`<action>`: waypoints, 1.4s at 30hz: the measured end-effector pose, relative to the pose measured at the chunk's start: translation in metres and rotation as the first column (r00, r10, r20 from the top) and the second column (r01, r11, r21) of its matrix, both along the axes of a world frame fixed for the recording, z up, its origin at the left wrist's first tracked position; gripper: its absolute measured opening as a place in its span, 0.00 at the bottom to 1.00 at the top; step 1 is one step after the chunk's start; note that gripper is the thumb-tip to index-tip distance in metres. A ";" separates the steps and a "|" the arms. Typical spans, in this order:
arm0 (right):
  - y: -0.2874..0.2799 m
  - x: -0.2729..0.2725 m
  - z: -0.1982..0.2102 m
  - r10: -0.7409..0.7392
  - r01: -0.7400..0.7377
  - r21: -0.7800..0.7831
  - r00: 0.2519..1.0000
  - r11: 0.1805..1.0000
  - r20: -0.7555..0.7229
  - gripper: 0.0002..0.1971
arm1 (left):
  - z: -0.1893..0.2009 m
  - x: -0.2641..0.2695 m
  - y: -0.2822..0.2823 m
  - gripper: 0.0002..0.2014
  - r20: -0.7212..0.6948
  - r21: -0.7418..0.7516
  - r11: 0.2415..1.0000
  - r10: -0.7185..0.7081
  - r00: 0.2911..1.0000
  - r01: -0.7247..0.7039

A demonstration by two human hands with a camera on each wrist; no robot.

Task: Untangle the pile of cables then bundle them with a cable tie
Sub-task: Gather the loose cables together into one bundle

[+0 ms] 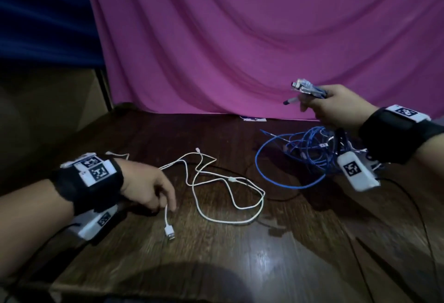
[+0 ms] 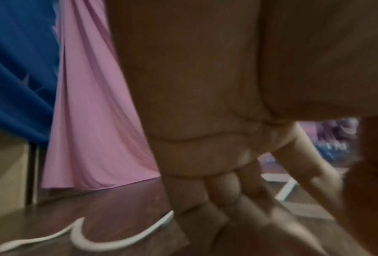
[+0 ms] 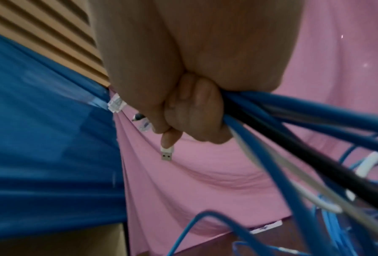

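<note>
- My right hand (image 1: 336, 108) was fisted tight around the gathered plug ends (image 1: 308, 89) of the blue network cables (image 1: 300, 156), a black lead and a white one, held up at far right; their lengths hung in a loose tangle on the wooden table (image 1: 276, 254).
- My left hand (image 1: 149, 187) reached down at near left, fingertips at the white USB cable (image 1: 228, 197); whether they pinched it, I could not tell.
- That cable lay sprawled alone mid-table, apparently freed.
- I judged untangling partly done; I saw no cable tie.

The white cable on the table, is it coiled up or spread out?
Spread out: the white cable lies in loose loops on the table.
</note>
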State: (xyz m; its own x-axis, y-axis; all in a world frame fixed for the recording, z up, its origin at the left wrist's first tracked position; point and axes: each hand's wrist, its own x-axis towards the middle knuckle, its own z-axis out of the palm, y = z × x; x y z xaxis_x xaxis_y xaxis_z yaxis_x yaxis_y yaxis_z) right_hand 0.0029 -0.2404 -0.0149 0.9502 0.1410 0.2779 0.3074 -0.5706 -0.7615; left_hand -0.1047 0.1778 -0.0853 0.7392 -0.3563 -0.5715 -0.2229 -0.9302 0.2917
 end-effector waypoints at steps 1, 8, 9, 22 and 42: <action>0.007 -0.002 -0.001 0.028 -0.028 0.039 1.000 0.999 0.007 0.16 | -0.005 -0.006 0.002 0.17 0.017 0.029 0.999 -0.015 1.000 0.014; 0.046 -0.019 -0.023 0.143 -0.138 -0.120 0.989 0.983 0.034 0.19 | -0.026 -0.016 0.012 0.05 0.287 0.158 0.974 -0.202 0.936 0.161; 0.048 -0.019 -0.025 0.155 -0.143 -0.177 0.986 0.974 0.054 0.18 | -0.027 -0.019 0.013 0.04 0.320 0.156 0.969 -0.233 0.918 0.192; 0.091 -0.061 -0.017 0.213 -0.249 0.361 0.968 0.899 0.135 0.16 | 0.066 0.002 -0.121 0.05 0.064 -0.990 0.141 0.567 0.821 -0.020; -0.020 0.000 0.062 0.096 0.025 0.729 0.988 0.684 -0.123 0.15 | 0.008 0.074 -0.034 0.11 0.609 -0.594 0.804 0.423 0.671 0.033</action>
